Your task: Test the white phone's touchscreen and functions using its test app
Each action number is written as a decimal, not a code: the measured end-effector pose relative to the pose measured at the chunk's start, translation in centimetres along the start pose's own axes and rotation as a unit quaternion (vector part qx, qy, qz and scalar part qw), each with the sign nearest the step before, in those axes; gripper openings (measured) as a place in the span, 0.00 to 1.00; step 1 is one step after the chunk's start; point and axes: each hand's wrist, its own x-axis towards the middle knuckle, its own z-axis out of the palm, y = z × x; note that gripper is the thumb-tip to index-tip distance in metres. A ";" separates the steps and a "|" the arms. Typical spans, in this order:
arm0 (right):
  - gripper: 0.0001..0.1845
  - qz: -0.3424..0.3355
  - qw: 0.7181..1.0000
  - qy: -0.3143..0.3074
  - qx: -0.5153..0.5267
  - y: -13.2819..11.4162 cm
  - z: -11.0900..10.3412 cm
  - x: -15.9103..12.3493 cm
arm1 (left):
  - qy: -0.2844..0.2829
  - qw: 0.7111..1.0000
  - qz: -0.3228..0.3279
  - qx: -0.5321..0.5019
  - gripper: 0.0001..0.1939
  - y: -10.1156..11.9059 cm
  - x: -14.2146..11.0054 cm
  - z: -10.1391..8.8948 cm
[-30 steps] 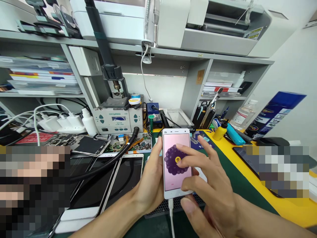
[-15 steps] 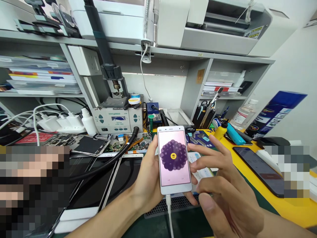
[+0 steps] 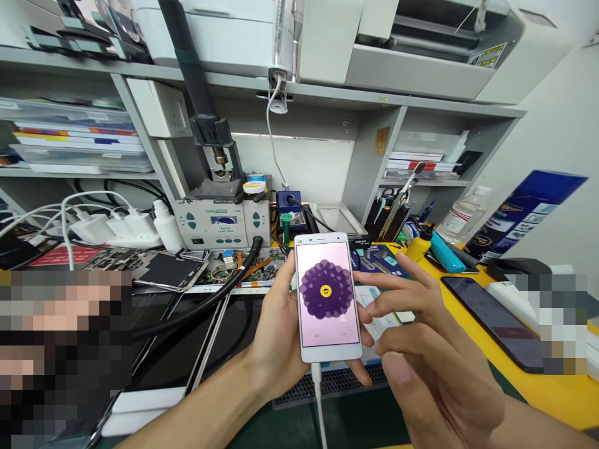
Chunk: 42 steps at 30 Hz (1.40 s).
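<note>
A white smartphone (image 3: 326, 294) lies propped in my left hand (image 3: 276, 337), its lit screen facing me. The fingers wrap behind it and show at its right edge. On the pink screen is a dark purple round flower pattern with a yellow spot in the middle. From the phone's bottom edge a white cable (image 3: 319, 399) runs down out of view. Just right of the phone is my right hand (image 3: 435, 343), with bent, spread fingers and nothing in them. Its fingertips are close to the screen's right side; whether they touch it I cannot tell.
Behind stands a grey soldering station (image 3: 219, 222) with a thick black hose (image 3: 206, 315). Dark screen panels (image 3: 163, 352) lie at left. A black phone (image 3: 491, 324), yellow bottle (image 3: 418, 245) and blue spray can (image 3: 526, 215) are on the right. A shelf (image 3: 322, 93) spans the back.
Almost nothing differs. The view has shifted slightly, and the phone sits a touch further left and up in the picture. The same flower pattern still shows on its screen.
</note>
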 end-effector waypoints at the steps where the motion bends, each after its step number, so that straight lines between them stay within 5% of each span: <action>1: 0.07 0.004 1.000 0.005 0.005 0.0 0.1 0.0 | -0.001 1.000 0.001 -0.001 0.33 0.0 0.0 0.0; 5: 0.18 0.034 0.999 0.031 0.003 0.9 0.4 -0.1 | -0.021 1.000 -0.007 -0.011 0.34 0.0 0.0 0.4; 7: 0.28 0.027 0.998 -0.011 -0.058 1.7 0.4 0.1 | -0.019 1.000 -0.012 -0.015 0.34 0.1 -0.1 0.5; 21: 0.27 -0.005 0.986 -0.109 -0.129 2.7 0.6 0.8 | 0.035 0.999 0.003 -0.008 0.32 -0.1 -0.2 0.5; 34: 0.29 0.022 0.992 -0.080 -0.099 2.6 0.2 0.3 | 0.001 1.000 0.003 -0.012 0.32 -0.2 -0.1 0.7; 42: 0.27 0.010 0.991 -0.090 -0.096 2.7 0.4 0.5 | 0.042 0.999 0.007 -0.004 0.32 0.0 -0.3 0.8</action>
